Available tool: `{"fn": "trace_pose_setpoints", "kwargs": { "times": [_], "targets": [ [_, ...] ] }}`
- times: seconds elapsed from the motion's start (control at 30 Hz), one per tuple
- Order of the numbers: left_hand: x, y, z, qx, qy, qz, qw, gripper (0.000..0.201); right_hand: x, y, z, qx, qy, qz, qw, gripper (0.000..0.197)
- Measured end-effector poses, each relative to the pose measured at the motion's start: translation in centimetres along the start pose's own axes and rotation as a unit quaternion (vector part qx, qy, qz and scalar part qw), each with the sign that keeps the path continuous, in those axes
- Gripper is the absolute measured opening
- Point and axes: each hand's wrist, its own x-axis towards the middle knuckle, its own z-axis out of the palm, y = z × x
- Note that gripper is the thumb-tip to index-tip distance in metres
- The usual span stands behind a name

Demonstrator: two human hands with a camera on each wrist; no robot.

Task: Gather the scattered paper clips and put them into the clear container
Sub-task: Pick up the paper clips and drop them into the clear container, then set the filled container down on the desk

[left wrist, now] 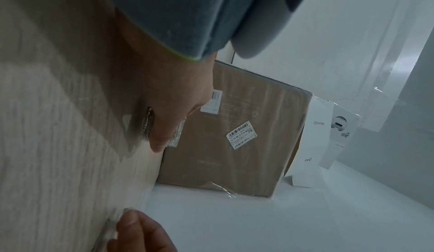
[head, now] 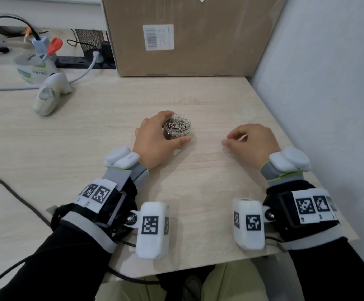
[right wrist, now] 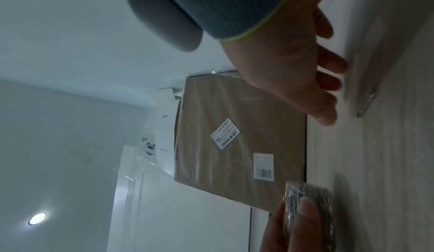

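Note:
A small round clear container (head: 182, 124), heaped with silver paper clips, stands mid-table. My left hand (head: 173, 129) grips it, fingers round the far side and thumb on the near side; in the right wrist view the container (right wrist: 312, 200) shows beside that thumb. One loose paper clip (head: 227, 153) lies flat on the wood to the right. My right hand (head: 229, 140) hovers just behind it with loosely curled fingers, holding nothing that I can see. In the right wrist view the clip (right wrist: 366, 105) lies blurred on the table past the spread fingers.
A big cardboard box (head: 187, 35) stands at the back of the table. A white wall (head: 328, 105) runs along the table's right edge. At the back left are a white dispenser (head: 50, 94), a power strip (head: 79, 61) and cables.

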Motion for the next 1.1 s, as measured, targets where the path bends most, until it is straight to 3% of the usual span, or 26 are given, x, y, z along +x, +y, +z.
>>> {"fn": "trace_pose_setpoints", "kwargs": {
  "times": [0.2, 0.33, 0.5, 0.63, 0.7, 0.8, 0.87, 0.97, 1.1],
  "targets": [
    [-0.1, -0.2, 0.1, -0.010, -0.002, 0.005, 1.000, 0.074, -0.9, -1.3, -0.5, -0.063, -0.089, 0.003, 0.994, 0.024],
    [-0.1, -0.3, 0.3, -0.010, -0.003, 0.009, 1.000, 0.075, -1.0, -1.8, -0.5, -0.090, -0.102, 0.012, 0.991, 0.010],
    [-0.1, -0.2, 0.3, -0.012, -0.006, 0.014, 1.000, 0.075, -0.9, -2.4, -0.3, -0.151, -0.139, 0.014, 0.979, 0.013],
    [-0.2, -0.2, 0.4, -0.011, -0.019, 0.018, 1.000, 0.077, -1.1, -2.7, -0.2, -0.218, -0.128, -0.023, 0.967, 0.015],
    [-0.2, -0.2, 0.5, -0.009, -0.035, 0.022, 0.999, 0.080, -1.3, -3.2, -0.3, -0.174, -0.069, -0.043, 0.981, 0.014],
    [-0.5, 0.4, 0.8, 0.004, -0.067, 0.033, 0.997, 0.080, -1.7, -5.1, -0.3, 0.036, 0.062, -0.111, 0.991, 0.008],
    [-0.9, 0.8, 1.0, 0.010, -0.088, 0.046, 0.995, 0.078, -1.9, -6.3, 0.0, 0.118, 0.046, -0.148, 0.981, 0.004],
    [-1.3, 1.2, 1.2, 0.001, -0.111, 0.052, 0.992, 0.070, -1.9, -6.7, 1.0, 0.120, 0.003, -0.160, 0.980, 0.005],
    [-1.2, 1.2, 1.1, -0.005, -0.093, 0.050, 0.994, 0.075, -0.9, -5.2, 0.7, 0.164, 0.087, -0.155, 0.970, 0.012]
  ]
}}
